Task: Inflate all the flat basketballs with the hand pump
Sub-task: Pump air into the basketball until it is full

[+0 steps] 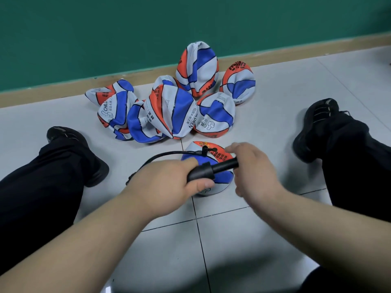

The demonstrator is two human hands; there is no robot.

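One basketball (224, 177) is half hidden under both hands, on the floor (232, 240) between the legs (42, 176); its print is not legible. Over it the hand pump (208, 170) is held: barrel wrapped by the left hand (167, 182), rod end gripped by the blurred right hand (254, 170), handle hidden inside. The hose (169, 153) is run to the ball's top. "CHILDREN" is read on the flat pile (171, 111) at the floor's far edge, by the skirting (63, 92).

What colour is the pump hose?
Black; the hose shows best in the head view.
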